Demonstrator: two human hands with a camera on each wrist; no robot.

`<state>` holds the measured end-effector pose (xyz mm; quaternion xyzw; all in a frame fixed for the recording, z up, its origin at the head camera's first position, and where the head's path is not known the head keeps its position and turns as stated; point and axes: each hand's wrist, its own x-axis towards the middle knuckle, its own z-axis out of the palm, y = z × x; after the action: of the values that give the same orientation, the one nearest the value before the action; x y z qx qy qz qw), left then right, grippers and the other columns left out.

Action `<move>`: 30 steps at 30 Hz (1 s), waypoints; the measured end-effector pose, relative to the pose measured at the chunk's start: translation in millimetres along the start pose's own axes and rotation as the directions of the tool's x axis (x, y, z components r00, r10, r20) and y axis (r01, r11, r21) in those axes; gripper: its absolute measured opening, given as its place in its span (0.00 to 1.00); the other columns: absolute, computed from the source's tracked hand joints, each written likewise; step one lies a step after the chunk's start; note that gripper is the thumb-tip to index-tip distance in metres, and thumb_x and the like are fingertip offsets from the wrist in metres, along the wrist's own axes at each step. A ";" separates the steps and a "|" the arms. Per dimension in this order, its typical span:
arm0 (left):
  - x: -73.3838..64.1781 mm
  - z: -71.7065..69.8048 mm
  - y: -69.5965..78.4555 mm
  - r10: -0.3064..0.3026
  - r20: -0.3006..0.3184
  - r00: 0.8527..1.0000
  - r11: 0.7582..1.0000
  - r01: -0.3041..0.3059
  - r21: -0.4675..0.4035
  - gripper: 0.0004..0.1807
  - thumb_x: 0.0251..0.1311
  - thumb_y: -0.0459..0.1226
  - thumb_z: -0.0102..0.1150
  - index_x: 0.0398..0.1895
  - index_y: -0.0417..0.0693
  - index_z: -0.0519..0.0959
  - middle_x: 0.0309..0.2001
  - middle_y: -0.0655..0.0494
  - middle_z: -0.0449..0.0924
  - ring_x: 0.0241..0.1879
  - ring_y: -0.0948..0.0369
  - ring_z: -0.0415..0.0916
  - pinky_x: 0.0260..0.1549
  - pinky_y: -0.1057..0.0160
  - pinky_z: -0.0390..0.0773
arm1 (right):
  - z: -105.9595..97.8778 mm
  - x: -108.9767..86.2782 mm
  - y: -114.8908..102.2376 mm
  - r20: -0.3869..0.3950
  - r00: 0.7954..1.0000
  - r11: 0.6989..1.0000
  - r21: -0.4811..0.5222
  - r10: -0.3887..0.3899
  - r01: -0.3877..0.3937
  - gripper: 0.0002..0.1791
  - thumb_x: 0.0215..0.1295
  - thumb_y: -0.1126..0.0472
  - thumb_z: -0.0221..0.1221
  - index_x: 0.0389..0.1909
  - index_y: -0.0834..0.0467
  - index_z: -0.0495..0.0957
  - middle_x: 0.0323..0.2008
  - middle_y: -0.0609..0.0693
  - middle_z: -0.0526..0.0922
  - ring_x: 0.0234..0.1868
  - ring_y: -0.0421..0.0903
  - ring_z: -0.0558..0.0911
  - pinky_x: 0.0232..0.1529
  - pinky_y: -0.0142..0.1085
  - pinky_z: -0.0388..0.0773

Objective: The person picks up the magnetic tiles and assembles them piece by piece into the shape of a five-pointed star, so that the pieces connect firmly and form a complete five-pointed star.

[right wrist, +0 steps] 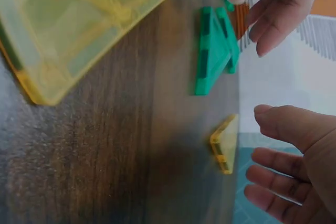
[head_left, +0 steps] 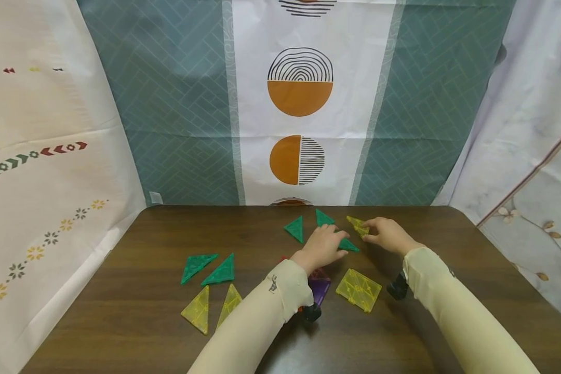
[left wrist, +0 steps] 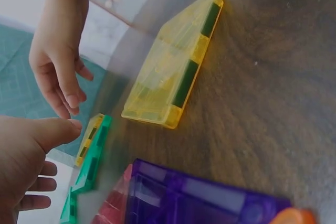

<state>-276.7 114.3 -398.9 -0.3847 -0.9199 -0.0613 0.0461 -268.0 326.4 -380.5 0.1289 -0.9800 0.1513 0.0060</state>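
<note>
My right hand (head_left: 389,235) hovers by a small yellow triangular tile (head_left: 357,225) near the table's far edge, its fingertips overlapping it in the head view. In the right wrist view that hand's fingers (right wrist: 278,163) are loosely spread, with a gap to the yellow triangle (right wrist: 227,142). My left hand (head_left: 321,245) reaches over the table with relaxed fingers, holding nothing, and partly covers a green triangular tile (head_left: 348,245). Another green triangle (head_left: 324,218) lies just beyond it. Nearer me are a yellow square tile (head_left: 359,291) and a purple piece (head_left: 319,291), partly hidden by the left sleeve.
A third green triangle (head_left: 295,229) lies left of the hands. Further left are two green triangles (head_left: 198,265) and two yellow ones (head_left: 198,310), one partly behind my left sleeve. A red piece (left wrist: 113,203) adjoins the purple one. Patterned cloth (head_left: 182,130) hangs behind the table.
</note>
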 end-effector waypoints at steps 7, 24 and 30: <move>4.1 4.3 -0.3 -0.014 0.073 0.997 0.999 0.011 0.042 0.27 0.64 0.54 0.56 0.65 0.62 0.71 0.62 0.55 0.72 0.63 0.57 0.68 0.63 0.59 0.69 | 6.3 8.0 7.6 -0.001 0.999 0.999 -0.009 0.044 -0.044 0.24 0.64 0.60 0.60 0.58 0.68 0.74 0.57 0.69 0.75 0.58 0.68 0.73 0.58 0.59 0.71; 5.3 7.6 -3.1 -0.023 0.126 0.992 0.999 0.019 0.029 0.26 0.65 0.54 0.54 0.66 0.67 0.71 0.67 0.57 0.68 0.67 0.56 0.64 0.67 0.55 0.65 | 26.6 15.2 19.4 0.047 0.998 0.999 -0.019 0.050 -0.049 0.25 0.68 0.60 0.57 0.64 0.63 0.70 0.68 0.69 0.63 0.63 0.69 0.70 0.60 0.60 0.69; 4.9 9.7 -2.6 -0.030 0.157 0.987 0.999 0.023 0.047 0.25 0.66 0.55 0.52 0.66 0.68 0.70 0.69 0.56 0.66 0.70 0.55 0.61 0.68 0.55 0.63 | 24.4 13.2 15.8 0.071 0.995 0.997 -0.044 0.063 -0.060 0.25 0.68 0.59 0.57 0.64 0.62 0.70 0.67 0.70 0.63 0.64 0.69 0.69 0.60 0.60 0.69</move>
<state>-282.3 117.3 -408.0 -0.3748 -0.9269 -0.0108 -0.0188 -284.2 330.3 -407.7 0.1037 -0.9861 0.1260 -0.0313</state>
